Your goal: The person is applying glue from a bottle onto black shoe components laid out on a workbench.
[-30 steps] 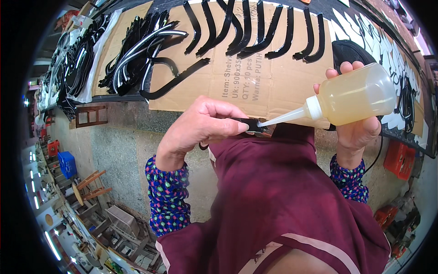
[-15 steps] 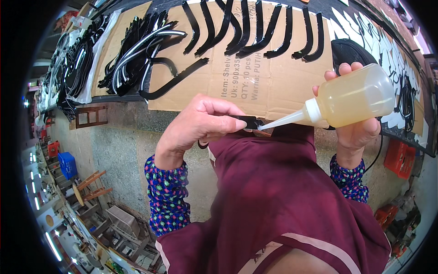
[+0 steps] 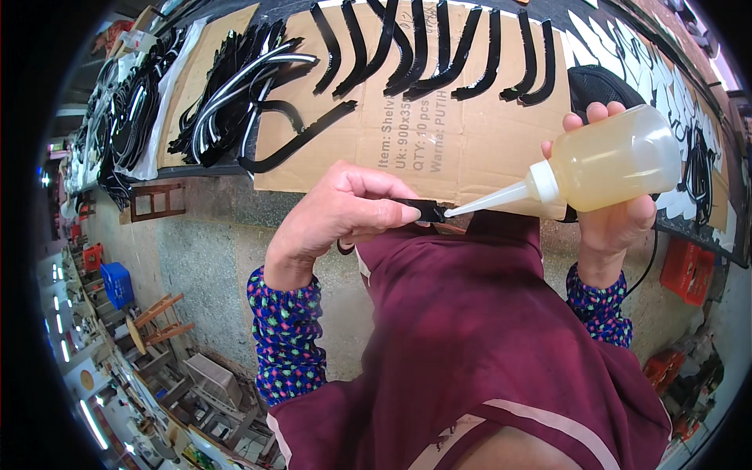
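Between the thumb and fingers of my left hand (image 3: 345, 211) is the end of a black strip (image 3: 429, 210), held just off the front edge of the cardboard sheet (image 3: 313, 168). My right hand (image 3: 611, 223) is wrapped round a squeeze bottle (image 3: 615, 160) of pale yellow liquid, tilted with its long white nozzle pointing left. The nozzle tip meets the strip's end beside my left fingertips. Most of the strip is hidden by my hand. Several curved black strips (image 3: 415, 47) lie in a row on the far part of the cardboard.
A heap of black and white strips (image 3: 227, 102) lies left of the cardboard, with more bundles (image 3: 137, 110) beyond. White cut pieces (image 3: 627, 59) and a black mesh item (image 3: 599, 86) are at the right. Below stand a wooden stool (image 3: 153, 325), blue crate (image 3: 117, 283) and red crate (image 3: 685, 270).
The bottle has tipped slightly and shifted a little right. Its nozzle tip stays at the strip's end, and my left hand keeps its pinch nearly in place.
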Demonstrator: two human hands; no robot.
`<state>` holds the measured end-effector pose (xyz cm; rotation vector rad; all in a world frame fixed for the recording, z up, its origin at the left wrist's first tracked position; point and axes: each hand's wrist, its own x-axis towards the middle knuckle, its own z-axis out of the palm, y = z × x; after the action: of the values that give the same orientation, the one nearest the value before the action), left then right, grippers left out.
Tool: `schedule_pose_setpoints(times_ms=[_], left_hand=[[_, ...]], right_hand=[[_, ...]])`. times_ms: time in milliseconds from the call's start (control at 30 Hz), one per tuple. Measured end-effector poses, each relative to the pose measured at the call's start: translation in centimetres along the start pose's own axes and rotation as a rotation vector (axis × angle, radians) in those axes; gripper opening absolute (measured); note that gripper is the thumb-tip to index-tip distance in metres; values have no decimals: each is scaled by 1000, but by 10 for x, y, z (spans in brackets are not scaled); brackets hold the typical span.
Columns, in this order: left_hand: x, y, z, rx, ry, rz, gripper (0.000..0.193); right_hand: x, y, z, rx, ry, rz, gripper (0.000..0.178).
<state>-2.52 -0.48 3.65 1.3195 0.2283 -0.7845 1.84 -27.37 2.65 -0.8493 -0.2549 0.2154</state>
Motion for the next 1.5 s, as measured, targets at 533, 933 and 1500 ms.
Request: schedule_pose_setpoints(times_ms=[533,933,1500], left_hand=[[0,-1,-18,-297,42,254,24],[93,25,16,-379,95,319,28],[269,65,63,314,490,696,39]], right_hand=[[-4,5,-29,-35,-6,119,82],[-11,-6,-93,651,43,-293,78],[-11,-9,-105,466,146,-304,82]])
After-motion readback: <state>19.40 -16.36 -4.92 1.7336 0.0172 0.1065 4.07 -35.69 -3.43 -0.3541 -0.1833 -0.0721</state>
